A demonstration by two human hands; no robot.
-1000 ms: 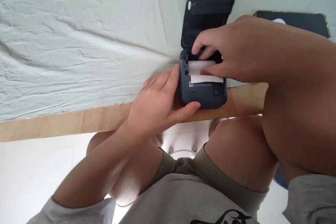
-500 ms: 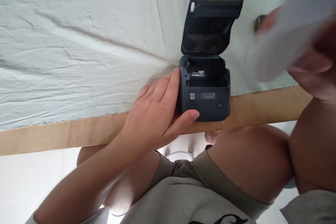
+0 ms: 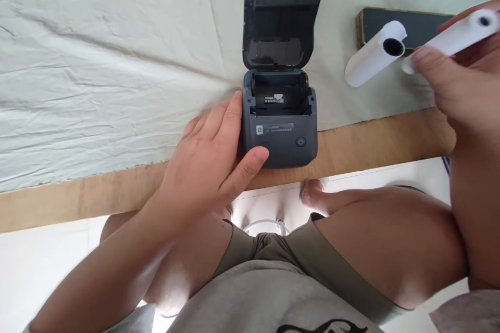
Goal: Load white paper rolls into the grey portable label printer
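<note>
A small dark portable label printer point(image 3: 279, 140) sits at the table's front edge with its lid point(image 3: 279, 26) raised and its paper bay showing. Flat along the printer's left side lies my left hand point(image 3: 207, 151), fingers stretched out and thumb spread at the front corner, touching but not wrapped round it. At the right, my right hand point(image 3: 461, 70) is closed on a thin white paper roll point(image 3: 455, 36) that has a small dark hole in its end. Beside that hand, a thicker white paper roll point(image 3: 367, 60) with a dark hollow core lies on the cloth.
Behind the rolls lies a phone-like dark slab point(image 3: 414, 23) in a brown case, partly covered by the thicker roll and my right hand. Wrinkled pale cloth point(image 3: 117, 78) covers the table up to a bare wooden edge point(image 3: 97, 197). My legs are below that edge.
My right hand, blurred earlier with white material in it, is now farther right with the thin roll. The thicker roll now shows lying on the cloth. My left hand stays against the printer.
</note>
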